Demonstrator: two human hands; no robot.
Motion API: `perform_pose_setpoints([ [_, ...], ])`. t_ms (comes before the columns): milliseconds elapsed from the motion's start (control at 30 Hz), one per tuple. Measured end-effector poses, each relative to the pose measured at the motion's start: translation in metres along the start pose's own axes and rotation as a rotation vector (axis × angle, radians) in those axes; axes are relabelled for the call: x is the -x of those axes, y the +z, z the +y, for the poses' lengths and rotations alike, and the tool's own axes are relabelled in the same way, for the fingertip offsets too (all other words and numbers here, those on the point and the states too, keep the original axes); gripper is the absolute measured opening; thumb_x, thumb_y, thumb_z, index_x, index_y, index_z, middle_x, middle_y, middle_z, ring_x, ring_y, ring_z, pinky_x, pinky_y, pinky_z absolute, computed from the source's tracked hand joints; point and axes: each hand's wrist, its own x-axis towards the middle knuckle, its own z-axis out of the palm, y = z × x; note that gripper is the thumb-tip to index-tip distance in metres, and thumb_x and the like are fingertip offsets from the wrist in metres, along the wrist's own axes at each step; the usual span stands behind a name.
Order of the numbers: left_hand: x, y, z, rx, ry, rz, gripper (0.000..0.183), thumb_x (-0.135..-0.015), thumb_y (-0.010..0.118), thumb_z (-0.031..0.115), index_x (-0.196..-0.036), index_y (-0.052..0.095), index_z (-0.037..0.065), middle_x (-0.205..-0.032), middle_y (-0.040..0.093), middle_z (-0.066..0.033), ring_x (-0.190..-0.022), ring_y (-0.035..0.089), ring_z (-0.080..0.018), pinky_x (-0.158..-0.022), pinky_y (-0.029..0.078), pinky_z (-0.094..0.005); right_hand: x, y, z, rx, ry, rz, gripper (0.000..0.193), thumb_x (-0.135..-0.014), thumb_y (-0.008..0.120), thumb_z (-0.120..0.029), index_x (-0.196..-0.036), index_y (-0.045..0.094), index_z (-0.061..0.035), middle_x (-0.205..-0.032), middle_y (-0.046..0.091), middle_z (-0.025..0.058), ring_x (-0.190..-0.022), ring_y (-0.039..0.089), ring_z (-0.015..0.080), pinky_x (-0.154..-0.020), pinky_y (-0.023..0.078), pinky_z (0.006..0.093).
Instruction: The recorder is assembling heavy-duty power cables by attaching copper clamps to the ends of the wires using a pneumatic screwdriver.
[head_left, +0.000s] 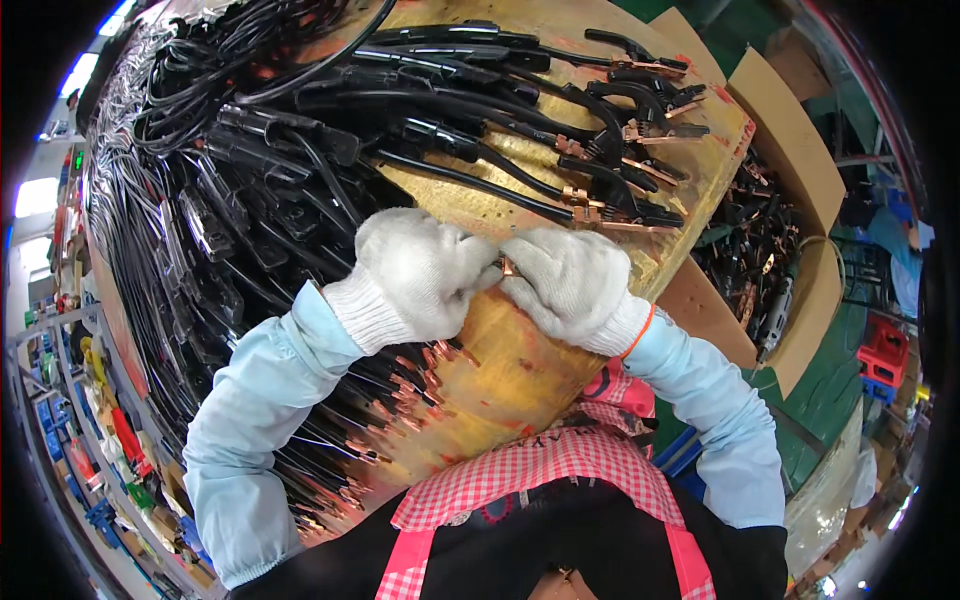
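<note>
In white knitted gloves, my left hand [425, 265] and my right hand [570, 285] meet over the front middle of the table, fingertips almost touching. Between them shows a small copper piece [508, 267], pinched in the right fingers. The left fingers are closed too, but what they grip is hidden. Just beyond my hands, black cables with copper-jawed electrode holders [610, 205] lie side by side, jaws pointing right. Left of my left hand is a heap of black handle sleeves [270, 150] on cables. Nearer me, cable ends with bare copper tips [410, 385] point right.
A worn yellowish table [520, 370] carries everything. Off its right edge stands an open cardboard box [815, 290] filled with black and copper clamp parts [750, 240]. Farther right are red and blue plastic stools [883, 355]. Bundled cables [130, 200] run along the left side.
</note>
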Motion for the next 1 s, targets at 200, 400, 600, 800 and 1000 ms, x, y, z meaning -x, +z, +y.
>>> perform_pose_setpoints([
  [200, -0.002, -0.005, -0.007, -0.030, 0.047, -0.099, 0.010, -0.075, 0.071, 0.017, -0.084, 0.069, 0.013, -0.066, 0.063, -0.0084, -0.063, 0.062, -0.0338, -0.059, 0.048, -0.0447, 0.003, -0.021, -0.007, 0.146, -0.009, 0.036, 0.032, -0.086, 0.070, -0.034, -0.110, 0.064, -0.0127, -0.086, 0.064, 0.0041, -0.079, 0.067, 0.0255, -0.070, 0.055, 0.0412],
  [400, -0.001, -0.004, 0.005, 0.027, -0.019, 0.002, 0.051, -0.076, 0.078, 0.045, -0.117, 0.068, 0.017, -0.075, 0.068, -0.0082, -0.071, 0.067, -0.0316, -0.062, 0.050, -0.0435, 0.113, -0.088, 0.087, 0.548, 0.620, 0.521, 0.056, -0.087, 0.073, -0.037, -0.132, 0.061, -0.0062, -0.127, 0.065, 0.0189, -0.116, 0.062, 0.0356, -0.099, 0.049, 0.0441],
  [600, -0.010, 0.002, 0.012, 0.003, -0.050, -0.068, 0.042, -0.078, 0.079, 0.041, -0.112, 0.071, 0.019, -0.076, 0.068, -0.0051, -0.066, 0.067, -0.0301, -0.056, 0.050, -0.0423, 0.277, -0.097, 0.202, 0.799, 1.563, 0.016, 0.080, -0.081, 0.073, -0.044, -0.147, 0.042, -0.0119, -0.137, 0.055, 0.0253, -0.123, 0.056, 0.0434, -0.101, 0.047, 0.0525],
  [800, -0.005, 0.008, 0.007, 0.063, -0.027, 0.021, 0.031, -0.082, 0.076, 0.039, -0.104, 0.073, 0.017, -0.079, 0.070, -0.0056, -0.068, 0.068, -0.0306, -0.056, 0.050, -0.0422, 0.340, -0.104, 0.242, 0.525, 1.689, 0.083, 0.078, -0.079, 0.073, -0.044, -0.139, 0.043, -0.0049, -0.125, 0.064, 0.0288, -0.114, 0.063, 0.0463, -0.095, 0.050, 0.0541],
  [1000, -0.008, 0.005, 0.012, 0.059, -0.097, -0.033, 0.028, -0.086, 0.073, 0.038, -0.104, 0.071, 0.018, -0.083, 0.070, -0.0051, -0.073, 0.068, -0.0310, -0.059, 0.051, -0.0424, 0.329, -0.109, 0.212, -0.138, 1.451, 0.712, 0.043, -0.084, 0.072, -0.028, -0.115, 0.059, -0.0001, -0.101, 0.069, 0.0153, -0.082, 0.067, 0.0249, -0.072, 0.055, 0.0390],
])
